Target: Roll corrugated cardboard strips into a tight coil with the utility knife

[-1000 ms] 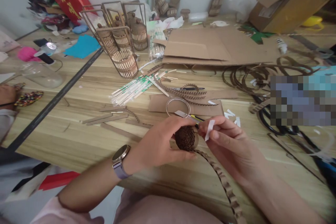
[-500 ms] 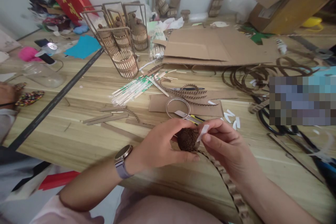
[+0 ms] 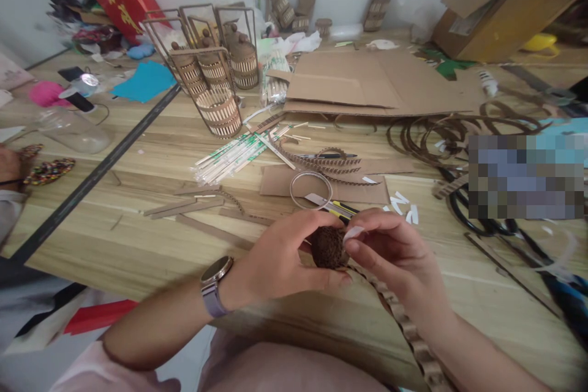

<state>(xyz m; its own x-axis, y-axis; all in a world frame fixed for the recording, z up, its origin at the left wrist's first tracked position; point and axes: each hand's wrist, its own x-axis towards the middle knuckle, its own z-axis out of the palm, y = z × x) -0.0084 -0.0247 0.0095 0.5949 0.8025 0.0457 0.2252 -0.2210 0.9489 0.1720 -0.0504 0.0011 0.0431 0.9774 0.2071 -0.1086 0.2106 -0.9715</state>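
Observation:
My left hand (image 3: 287,251) is wrapped round a brown coil of corrugated cardboard (image 3: 328,247), its spiral face turned towards me. From the coil a loose corrugated strip (image 3: 399,312) trails down to the right, under my right wrist. Between thumb and forefinger, my right hand (image 3: 399,251) pinches a small white strip (image 3: 353,233), which touches or nearly touches the coil's right side; the contact is hard to make out. Just beyond both hands lie a yellow-and-black utility knife (image 3: 342,209) and a roll of clear tape (image 3: 293,188).
Several white strips (image 3: 404,206) lie to the right, near black-handled scissors (image 3: 459,205). Wrapped sticks (image 3: 234,153) and cardboard strips (image 3: 188,205) spread over the left middle. Basket models with tall handles (image 3: 218,113) stand behind, beside a cardboard sheet (image 3: 349,76). Another person's hand (image 3: 9,162) shows at far left.
The white strip in my right fingers has tipped from upright to lying flatter against the coil's side. My left hand keeps its hold on the coil.

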